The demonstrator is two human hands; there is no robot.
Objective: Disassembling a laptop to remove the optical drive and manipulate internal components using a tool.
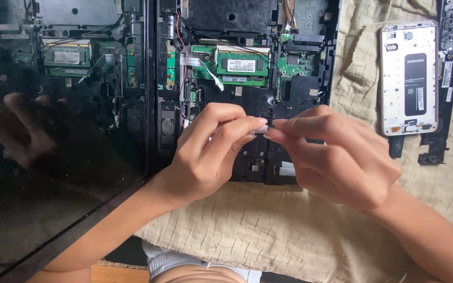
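Pinching one small part [265, 124], two hands [205, 152]

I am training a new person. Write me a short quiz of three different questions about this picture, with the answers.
1. True or false: both hands pinch one small part between their fingertips.
2. What lies on the cloth at the right of the opened laptop? A) a phone with its back removed B) a screwdriver C) a mug
3. Fill in: the green memory module sits ____ the hands in the picture.

Key
1. True: the left hand and right hand hold a small pale part.
2. A: the phone lies on the beige cloth, beside the laptop.
3. above: memory module.
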